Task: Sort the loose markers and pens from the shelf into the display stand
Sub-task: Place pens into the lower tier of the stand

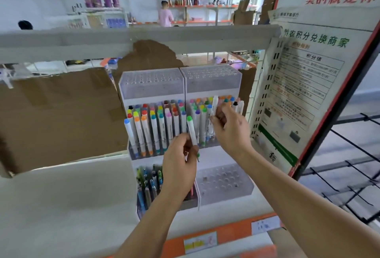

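Mid-sorting: left hand [178, 170] pinching green-capped marker [192, 132] just above fingertips, right hand [228, 127] pinching white marker [213, 109] over display stand [153, 85]; next, probably seating each in a free hole.

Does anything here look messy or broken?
Yes. The brown cardboard behind the display stand is torn, with ragged edges and a gap showing the shop beyond. In the stand, the leftmost markers lean sideways. Its top racks and the lower right rack look empty.
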Motion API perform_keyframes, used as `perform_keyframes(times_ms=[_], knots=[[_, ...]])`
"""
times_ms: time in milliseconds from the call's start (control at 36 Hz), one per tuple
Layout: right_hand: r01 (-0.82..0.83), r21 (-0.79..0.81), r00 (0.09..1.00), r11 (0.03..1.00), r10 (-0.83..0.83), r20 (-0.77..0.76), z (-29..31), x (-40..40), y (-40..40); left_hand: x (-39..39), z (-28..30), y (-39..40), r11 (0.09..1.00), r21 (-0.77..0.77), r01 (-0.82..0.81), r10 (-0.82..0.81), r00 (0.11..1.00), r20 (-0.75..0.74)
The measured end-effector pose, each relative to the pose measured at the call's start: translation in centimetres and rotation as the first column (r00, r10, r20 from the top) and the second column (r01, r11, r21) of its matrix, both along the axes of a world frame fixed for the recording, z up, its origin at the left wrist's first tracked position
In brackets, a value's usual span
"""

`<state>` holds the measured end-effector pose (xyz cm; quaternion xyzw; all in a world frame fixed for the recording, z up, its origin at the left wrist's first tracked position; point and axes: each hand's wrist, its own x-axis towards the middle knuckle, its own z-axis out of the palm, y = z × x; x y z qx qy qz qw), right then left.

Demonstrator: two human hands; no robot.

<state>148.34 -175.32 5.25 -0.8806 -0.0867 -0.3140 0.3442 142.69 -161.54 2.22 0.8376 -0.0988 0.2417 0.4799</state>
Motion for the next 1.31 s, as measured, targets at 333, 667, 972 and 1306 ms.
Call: perform_keyframes(times_ms=[333,667,972,1306], knots=[[-0.059,-0.091,0.984,0.994,0.043,-0.173,-0.2,-0.2,-0.2,-0.3,-0.3,-0.4,0.999,0.003,-0.051,0.051,0.999,0.004],[-0.093,0.072,0.991,0.993,0.085,0.102,-1.5,-2.4,-0.2,-0.3,-0.1,-1.1,0.999,0.028,-0.038,0.038,0.999,-0.003],[-0.118,0.432,0.989,0.894,0.065,0.136,2.0,-1.9,-2.6,0.2,0.0,-2.7,1.000,-0.009,0.021,-0.021,0.999,0.029],[-0.105,0.059,0.990,0.993,0.099,0.099,1.2,0.3,-2.4,0.0,-0.4,-1.5,0.999,0.016,-0.034,0.033,0.999,0.020]])
